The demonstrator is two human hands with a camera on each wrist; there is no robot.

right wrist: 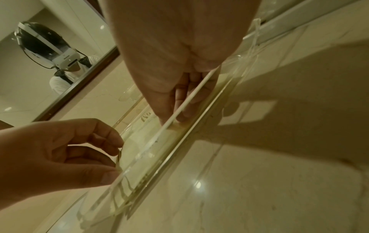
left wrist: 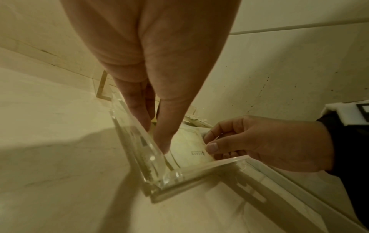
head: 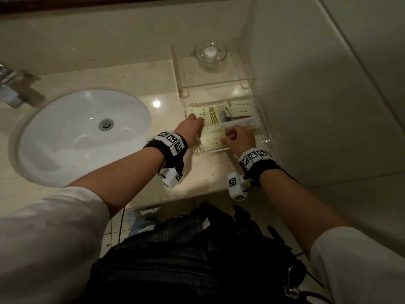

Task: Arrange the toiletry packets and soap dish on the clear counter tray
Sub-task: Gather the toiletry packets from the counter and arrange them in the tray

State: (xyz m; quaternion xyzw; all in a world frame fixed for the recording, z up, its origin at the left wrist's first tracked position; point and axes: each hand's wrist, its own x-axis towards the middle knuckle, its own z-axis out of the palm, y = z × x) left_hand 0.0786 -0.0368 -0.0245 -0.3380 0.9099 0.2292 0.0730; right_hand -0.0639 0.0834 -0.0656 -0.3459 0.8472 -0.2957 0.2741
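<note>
Your left hand [head: 191,128] and right hand [head: 240,139] both pinch the front packet [head: 213,138], one at each end, low in the clear tray [head: 266,137]. More packets [head: 240,108] lie just beyond your fingers. Soap dish [head: 210,52] sits on the raised shelf farther out.

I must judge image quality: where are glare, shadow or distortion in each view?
Head view: dim, a glare spot on the counter, edges bent. Left wrist view: yellow cast, left hand looms large, its shadow on the counter. Right wrist view: right hand soft, tray edges glinting.
</note>
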